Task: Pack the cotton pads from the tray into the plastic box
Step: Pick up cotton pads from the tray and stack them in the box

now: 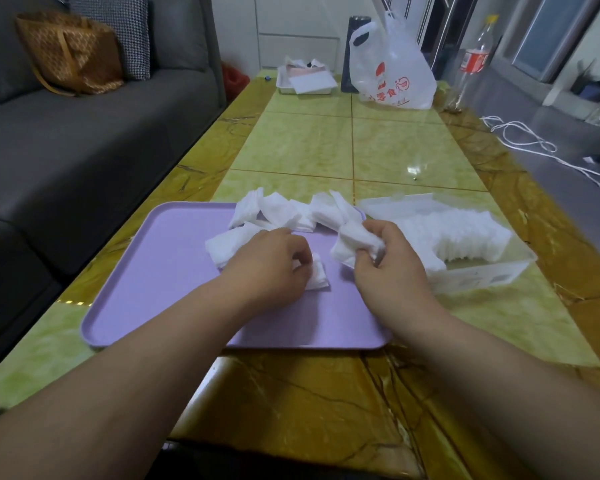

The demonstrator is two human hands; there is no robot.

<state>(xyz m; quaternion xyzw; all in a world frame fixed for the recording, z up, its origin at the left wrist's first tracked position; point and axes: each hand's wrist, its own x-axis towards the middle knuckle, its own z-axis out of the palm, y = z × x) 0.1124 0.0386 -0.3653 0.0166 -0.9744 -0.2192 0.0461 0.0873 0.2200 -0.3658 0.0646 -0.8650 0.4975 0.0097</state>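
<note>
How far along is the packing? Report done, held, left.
Done: a row of cotton pads stands in the plastic box. In hand: right hand grips a bunch, left hand pinches one pad on the purple tray. Left: a loose pile at its far edge.

The bench (326, 143) has a glossy, marble-look top. The near tray (160, 271) is smooth matt plastic. The cotton pads (278, 209) look soft and fluffy. The box (482, 275) on the right is clear plastic, the left sofa (84, 140) grey cloth, the far bag (392, 64) thin crinkled plastic.

marbled table (326, 143); on it tray (153, 289), plastic box (482, 279), bag (392, 71)
</note>
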